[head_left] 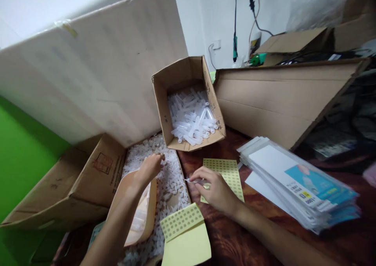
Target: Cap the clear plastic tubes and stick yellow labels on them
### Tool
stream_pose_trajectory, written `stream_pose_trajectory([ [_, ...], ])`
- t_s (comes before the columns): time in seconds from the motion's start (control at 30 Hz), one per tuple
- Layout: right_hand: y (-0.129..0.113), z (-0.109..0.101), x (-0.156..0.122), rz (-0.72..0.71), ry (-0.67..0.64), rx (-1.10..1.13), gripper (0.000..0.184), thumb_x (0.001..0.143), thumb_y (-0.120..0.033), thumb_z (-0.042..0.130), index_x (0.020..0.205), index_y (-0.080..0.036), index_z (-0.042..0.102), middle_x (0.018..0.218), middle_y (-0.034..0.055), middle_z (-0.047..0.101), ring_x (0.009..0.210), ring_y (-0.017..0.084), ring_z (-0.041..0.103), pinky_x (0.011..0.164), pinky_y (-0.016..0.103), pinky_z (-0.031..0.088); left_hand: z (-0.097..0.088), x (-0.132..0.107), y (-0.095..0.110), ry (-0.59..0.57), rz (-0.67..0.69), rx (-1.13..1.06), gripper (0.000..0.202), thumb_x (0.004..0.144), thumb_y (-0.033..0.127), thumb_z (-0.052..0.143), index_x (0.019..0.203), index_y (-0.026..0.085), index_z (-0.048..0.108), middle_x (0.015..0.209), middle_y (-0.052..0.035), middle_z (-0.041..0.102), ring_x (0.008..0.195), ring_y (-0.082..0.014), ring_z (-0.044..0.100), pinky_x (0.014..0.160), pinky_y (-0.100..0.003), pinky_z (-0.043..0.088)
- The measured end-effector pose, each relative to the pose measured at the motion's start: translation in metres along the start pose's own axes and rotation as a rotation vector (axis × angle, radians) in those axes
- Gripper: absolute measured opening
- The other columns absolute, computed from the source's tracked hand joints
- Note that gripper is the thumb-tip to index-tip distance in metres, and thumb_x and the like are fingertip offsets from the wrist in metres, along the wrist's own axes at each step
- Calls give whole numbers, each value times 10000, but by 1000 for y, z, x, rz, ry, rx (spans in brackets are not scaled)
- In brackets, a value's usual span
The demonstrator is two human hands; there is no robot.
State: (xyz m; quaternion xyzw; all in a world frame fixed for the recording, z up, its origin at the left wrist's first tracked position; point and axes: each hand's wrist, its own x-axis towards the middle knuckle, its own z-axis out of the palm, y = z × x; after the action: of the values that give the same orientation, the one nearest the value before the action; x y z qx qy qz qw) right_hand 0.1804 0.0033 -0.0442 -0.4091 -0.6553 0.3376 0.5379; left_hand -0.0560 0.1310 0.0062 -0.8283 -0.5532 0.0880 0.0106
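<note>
My left hand (150,169) is over a shallow cardboard tray full of small white plastic pieces (169,172). Its fingers are curled together, and whatever they pinch is too small to make out. To the right, my right hand (214,188) grips a small clear plastic tube (192,180), its white tip pointing left. Under and behind that hand lies a yellow sheet of round stickers (226,172). A second sticker sheet (183,223), partly folded over, rests nearer to me. Below my left forearm, an orange tub (151,215) contains clear tubes.
An open cardboard box (216,101) tipped toward me holds many clear tubes. At right, packaged cards (293,180) are stacked on the dark red wooden table (235,242). Another cardboard box (96,168) stands left. A cardboard panel (282,101) leans behind.
</note>
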Motion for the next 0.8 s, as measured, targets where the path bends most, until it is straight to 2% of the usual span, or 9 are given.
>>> stream_pose_trajectory([
  [0.07,0,0,0,7,-25,-19,261,787,39,603,862,-174,734,900,49,709,880,200,678,814,303,506,6,2,3,-5,-12,-3,200,973,267,641,1132,148,660,1104,-67,698,981,-211,681,897,-421,557],
  [0.17,0,1,-1,28,-67,-32,269,787,36,597,868,-179,736,912,48,707,886,200,675,805,300,504,12,7,9,7,-41,-26,213,975,309,641,1111,146,661,1063,-58,695,951,-204,682,871,-412,568],
  [0.3,3,2,-2,35,-64,-32,265,796,11,586,899,-184,731,931,53,705,905,208,676,817,309,509,6,6,14,73,-55,-96,77,949,185,636,996,137,675,972,-69,709,913,-215,682,848,-394,549],
  [0.4,2,1,-1,38,-22,-10,250,816,-25,590,947,-191,723,946,52,710,906,209,678,804,307,515,-9,-13,23,161,-36,-182,145,925,61,555,961,147,666,949,-113,721,904,-238,686,843,-369,525],
  [0.47,0,-1,1,41,8,15,237,830,-57,610,989,-199,714,968,49,715,924,212,680,815,309,519,-19,-35,36,230,-7,-259,198,949,71,496,1042,169,642,1013,-107,721,940,-221,691,856,-335,527],
  [0.53,-3,-3,1,48,14,53,230,839,-87,637,1024,-209,702,993,44,718,947,213,685,843,312,525,-23,-62,52,290,32,-414,214,999,177,472,1170,210,596,1074,-68,709,956,-181,706,835,-277,546],
  [0.63,-6,-4,0,54,-22,108,204,863,-129,661,1047,-213,687,1018,44,715,963,211,690,873,318,537,-16,-94,77,342,40,-1002,294,998,316,509,1271,244,591,1058,-42,693,877,-166,740,740,-247,579],
  [0.7,-7,-3,-2,34,-40,120,177,879,-143,658,1041,-210,685,1022,51,708,968,212,689,874,321,546,-4,-105,89,368,-4,-1225,307,969,374,564,1230,236,651,1089,-51,681,850,-166,745,745,-256,595],
  [0.8,-7,0,-4,0,-45,106,163,888,-133,645,1027,-207,686,1017,58,702,958,212,686,855,325,558,14,-108,97,407,-148,-1422,308,915,431,648,1098,192,713,1069,-71,714,844,-181,752,792,-280,608],
])
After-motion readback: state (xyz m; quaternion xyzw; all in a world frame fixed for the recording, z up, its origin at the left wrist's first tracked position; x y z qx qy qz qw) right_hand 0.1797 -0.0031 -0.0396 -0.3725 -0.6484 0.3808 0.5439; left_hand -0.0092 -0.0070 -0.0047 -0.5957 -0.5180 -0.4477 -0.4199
